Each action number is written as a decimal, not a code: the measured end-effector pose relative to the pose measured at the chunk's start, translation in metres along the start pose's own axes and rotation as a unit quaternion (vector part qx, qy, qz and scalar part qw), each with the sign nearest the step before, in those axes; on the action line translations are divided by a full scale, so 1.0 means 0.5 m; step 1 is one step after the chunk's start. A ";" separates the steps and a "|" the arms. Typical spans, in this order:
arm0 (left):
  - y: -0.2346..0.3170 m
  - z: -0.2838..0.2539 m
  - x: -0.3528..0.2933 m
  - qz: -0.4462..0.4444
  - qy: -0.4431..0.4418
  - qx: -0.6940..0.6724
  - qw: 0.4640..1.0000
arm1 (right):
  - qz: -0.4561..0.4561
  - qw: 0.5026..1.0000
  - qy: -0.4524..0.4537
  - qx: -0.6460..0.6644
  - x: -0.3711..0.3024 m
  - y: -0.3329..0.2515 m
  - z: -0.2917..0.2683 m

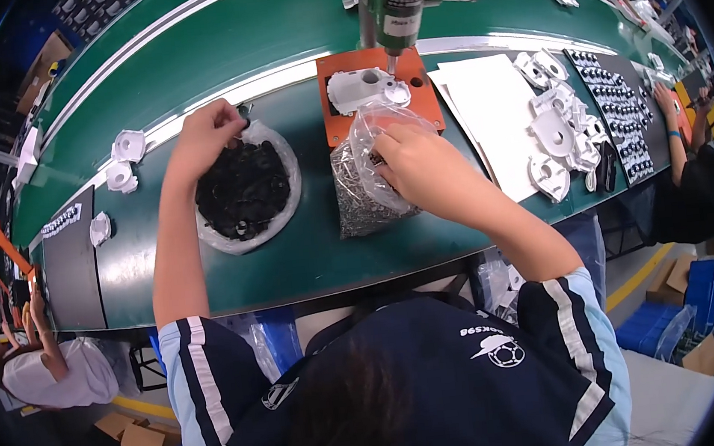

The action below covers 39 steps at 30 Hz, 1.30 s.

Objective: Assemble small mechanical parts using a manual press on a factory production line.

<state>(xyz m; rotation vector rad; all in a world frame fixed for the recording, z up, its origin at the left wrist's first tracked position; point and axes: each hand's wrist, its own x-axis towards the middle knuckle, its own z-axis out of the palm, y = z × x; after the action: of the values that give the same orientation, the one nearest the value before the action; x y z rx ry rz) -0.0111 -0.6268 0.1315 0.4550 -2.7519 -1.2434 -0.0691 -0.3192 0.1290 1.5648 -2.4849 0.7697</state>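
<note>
My left hand is over the far edge of a round tub lined with clear plastic. The tub holds a heap of small black parts. A small black part shows at the pinched fingertips of that hand. My right hand reaches into the mouth of a clear plastic bag of small metal screws; its fingers are curled, and whatever they grip is hidden. Beyond the bag, a white plastic housing lies on an orange fixture beneath a green machine head.
White housings lie heaped at right beside white sheets. Past them, a dark board carries rows of black-and-white parts. Two white pieces sit left of the tub. Other people work at both sides; a co-worker's hand shows at right.
</note>
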 end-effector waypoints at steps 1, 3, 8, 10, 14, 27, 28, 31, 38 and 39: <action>0.029 0.003 0.008 0.003 -0.005 0.001 1.000 | 0.002 1.000 -0.013 0.001 0.001 0.003 -0.001; 0.088 0.022 0.038 0.074 -0.079 -0.094 0.990 | 0.005 1.000 -0.023 0.002 0.003 0.002 -0.001; 0.168 0.133 0.180 0.117 -0.127 -0.112 0.979 | 0.015 0.999 0.027 0.020 -0.008 -0.005 0.014; 0.183 0.163 0.216 0.049 -0.225 -0.073 0.970 | 0.021 0.998 0.050 0.004 -0.007 -0.014 0.025; 0.246 0.203 0.218 0.074 -0.242 -0.007 0.967 | 0.048 0.998 0.033 -0.006 -0.010 -0.009 0.023; 0.231 0.230 0.215 0.111 -0.238 0.002 0.965 | 0.058 0.998 0.004 -0.021 -0.016 -0.015 0.010; 0.222 0.232 0.221 0.110 -0.234 0.000 0.966 | 0.063 0.998 0.004 -0.026 -0.012 -0.015 0.011; 0.180 0.238 0.232 0.072 -0.160 -0.072 0.982 | 0.025 0.998 0.039 -0.034 -0.002 0.001 0.017; 0.128 0.221 0.097 0.337 0.004 0.088 0.937 | 0.026 0.992 0.106 0.069 0.018 0.025 -0.024; 0.130 0.229 0.065 0.348 0.041 0.116 0.929 | 0.053 0.989 0.076 0.118 0.016 0.022 -0.039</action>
<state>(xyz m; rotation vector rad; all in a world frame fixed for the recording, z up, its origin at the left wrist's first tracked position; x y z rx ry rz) -0.0799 -0.5135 0.1026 -0.4290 -2.6076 -0.7033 -0.0859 -0.3128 0.1449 1.3870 -2.4554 1.1904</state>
